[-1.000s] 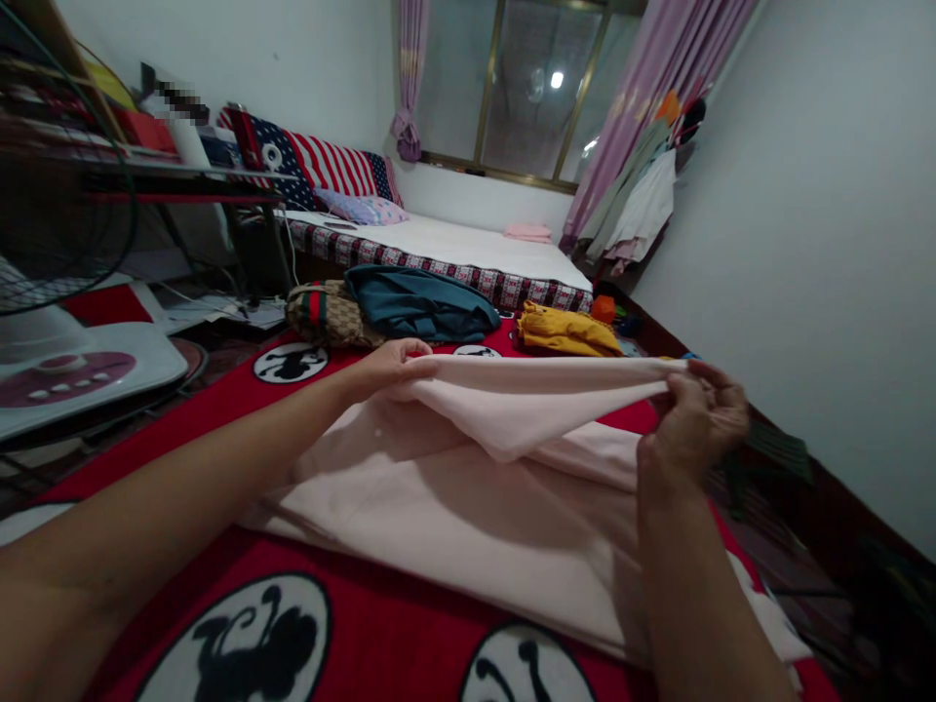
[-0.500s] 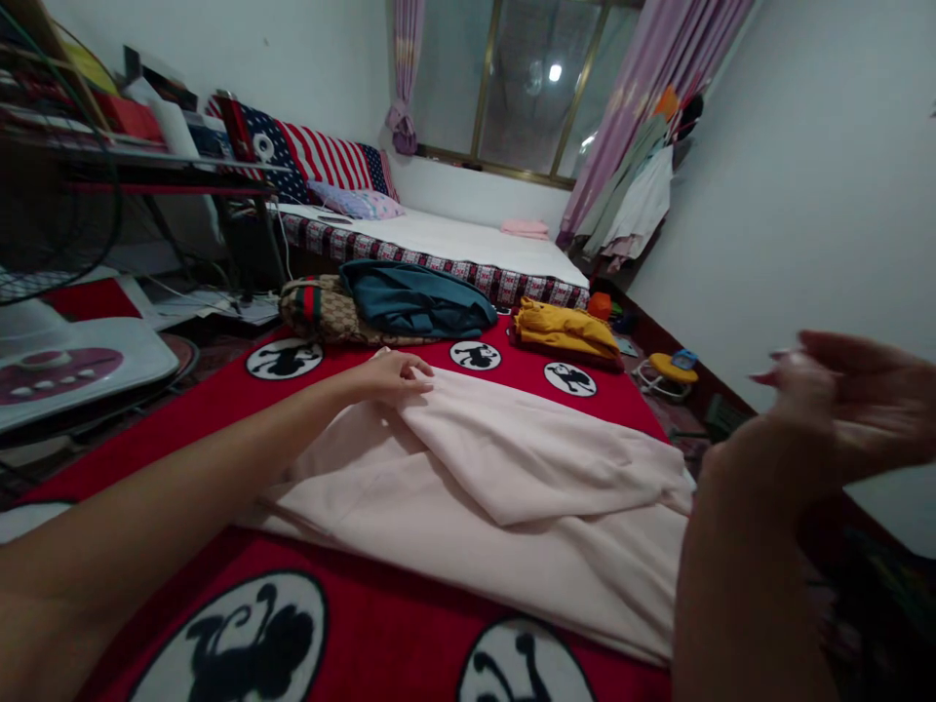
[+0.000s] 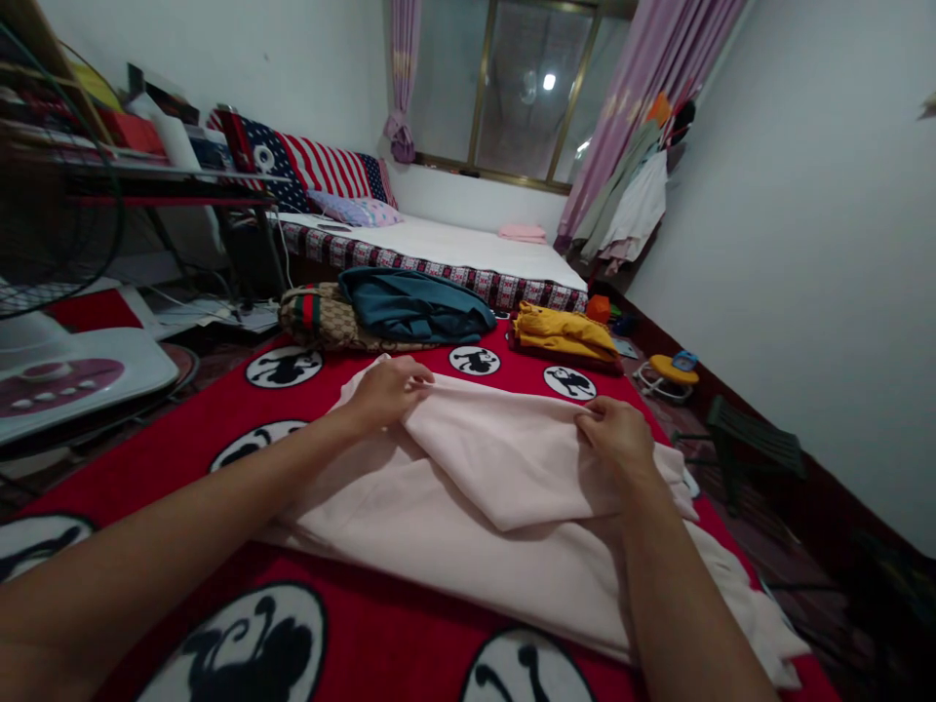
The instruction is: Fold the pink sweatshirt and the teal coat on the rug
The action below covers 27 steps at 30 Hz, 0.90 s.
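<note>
A pale pink garment, partly folded over itself, is spread on a red blanket with black-and-white round figures. My left hand pinches the garment's far edge left of its middle. Further right along that same edge, my right hand is closed on the fabric between thumb and fingers. Between both hands the edge looks pulled fairly straight. A loose corner of the upper layer lies on the lower layer, nearer to me. The garment's right end, with a wavy edge, reaches past my right forearm.
Behind the garment lie a teal cloth, a brown patterned cloth and folded yellow clothing. A bed stands under the window. At left is a fan base; at right, a yellow stool and a dark folding stool.
My right hand has come down from the raised position at right and taken hold of the garment's far edge. My left hand stays on the same edge.
</note>
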Tool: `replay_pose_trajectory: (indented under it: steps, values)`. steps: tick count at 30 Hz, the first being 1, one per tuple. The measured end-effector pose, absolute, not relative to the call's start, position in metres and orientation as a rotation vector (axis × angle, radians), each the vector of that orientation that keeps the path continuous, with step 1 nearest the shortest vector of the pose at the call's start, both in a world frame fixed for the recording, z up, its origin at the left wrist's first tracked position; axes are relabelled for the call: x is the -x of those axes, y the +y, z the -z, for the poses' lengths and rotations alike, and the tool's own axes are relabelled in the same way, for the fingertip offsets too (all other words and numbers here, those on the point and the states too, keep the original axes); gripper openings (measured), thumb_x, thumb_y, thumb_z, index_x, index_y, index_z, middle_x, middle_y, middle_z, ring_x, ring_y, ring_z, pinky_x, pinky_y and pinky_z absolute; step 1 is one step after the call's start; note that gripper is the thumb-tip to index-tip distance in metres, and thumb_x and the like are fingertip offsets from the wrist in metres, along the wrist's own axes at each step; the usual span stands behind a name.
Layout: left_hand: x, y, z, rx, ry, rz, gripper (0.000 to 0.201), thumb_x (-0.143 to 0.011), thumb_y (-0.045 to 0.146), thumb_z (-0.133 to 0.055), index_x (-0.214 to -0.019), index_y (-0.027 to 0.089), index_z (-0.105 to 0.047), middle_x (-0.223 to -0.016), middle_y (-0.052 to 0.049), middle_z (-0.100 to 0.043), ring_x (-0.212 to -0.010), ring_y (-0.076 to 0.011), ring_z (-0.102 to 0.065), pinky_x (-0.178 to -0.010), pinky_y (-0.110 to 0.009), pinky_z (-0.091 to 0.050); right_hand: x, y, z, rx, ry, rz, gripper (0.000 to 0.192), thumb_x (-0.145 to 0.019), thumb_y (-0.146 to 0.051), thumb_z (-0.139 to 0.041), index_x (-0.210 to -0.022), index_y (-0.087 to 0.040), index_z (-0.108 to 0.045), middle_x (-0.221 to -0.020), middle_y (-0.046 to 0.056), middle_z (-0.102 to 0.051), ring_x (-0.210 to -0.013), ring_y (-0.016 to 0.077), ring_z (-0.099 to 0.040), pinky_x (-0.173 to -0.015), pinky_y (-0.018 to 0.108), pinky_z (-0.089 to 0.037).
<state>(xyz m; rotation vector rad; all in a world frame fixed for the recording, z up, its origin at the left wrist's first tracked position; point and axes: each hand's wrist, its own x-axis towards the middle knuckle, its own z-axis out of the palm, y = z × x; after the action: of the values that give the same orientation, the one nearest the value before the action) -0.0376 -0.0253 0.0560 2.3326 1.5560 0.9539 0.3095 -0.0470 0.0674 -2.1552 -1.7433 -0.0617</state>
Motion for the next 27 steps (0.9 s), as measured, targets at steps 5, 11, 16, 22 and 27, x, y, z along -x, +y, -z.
replay_pose_trajectory:
  steps: [5,11,16,22,27]
  values:
    - [-0.008,-0.056,-0.047,-2.743,1.204,-0.684,0.034,-0.090,0.038,-0.051,-0.113,0.019,-0.067,-0.129,-0.013,-0.059,-0.117,-0.0274,-0.054,-0.103,-0.042,-0.037,-0.295,-0.046,-0.067,1.984,-1.681,0.216,0.033,-0.080,-0.025,-0.050,-0.108,-0.020,-0.067,-0.108,0.012,-0.066,-0.089,0.0245,-0.063,-0.072,0.032,-0.045]
    - [-0.016,-0.057,-0.021,-2.677,1.144,-0.308,0.065,-0.095,0.061,-0.031,-0.149,0.025,-0.033,-0.157,-0.015,-0.026,-0.144,-0.0321,-0.023,-0.114,-0.054,-0.017,-0.273,-0.042,-0.047,1.567,-2.047,-0.183,0.021,-0.081,-0.029,-0.055,-0.096,-0.020,-0.067,-0.090,0.005,-0.068,-0.079,0.0181,-0.062,-0.072,0.028,-0.046]
    - [0.026,-0.029,-0.029,-2.519,1.375,-0.485,0.051,-0.093,0.051,-0.044,-0.133,0.021,-0.055,-0.147,-0.015,-0.044,-0.140,-0.0319,-0.031,-0.114,-0.055,-0.015,-0.268,-0.041,-0.026,1.670,-2.094,-0.248,0.018,-0.079,-0.029,-0.058,-0.090,-0.021,-0.068,-0.091,0.004,-0.065,-0.081,0.0176,-0.060,-0.076,0.029,-0.045]
    - [0.105,-0.003,-0.050,-2.169,1.368,-0.582,0.047,-0.081,0.050,-0.057,-0.110,0.014,-0.068,-0.092,-0.008,-0.071,-0.083,-0.0211,-0.064,-0.078,-0.031,-0.048,-0.267,-0.040,-0.023,1.694,-2.019,-0.181,0.018,-0.079,-0.031,-0.055,-0.085,-0.021,-0.069,-0.088,0.003,-0.065,-0.082,0.0186,-0.059,-0.074,0.030,-0.042]
    - [0.135,-0.001,-0.051,-2.105,1.519,-0.665,0.021,-0.064,0.030,-0.068,-0.077,0.014,-0.072,-0.068,-0.002,-0.065,-0.065,-0.0158,-0.056,-0.064,-0.024,-0.041,-0.269,-0.038,-0.021,1.654,-1.984,-0.196,0.019,-0.078,-0.031,-0.054,-0.082,-0.021,-0.069,-0.085,0.003,-0.067,-0.080,0.0191,-0.060,-0.073,0.030,-0.042]
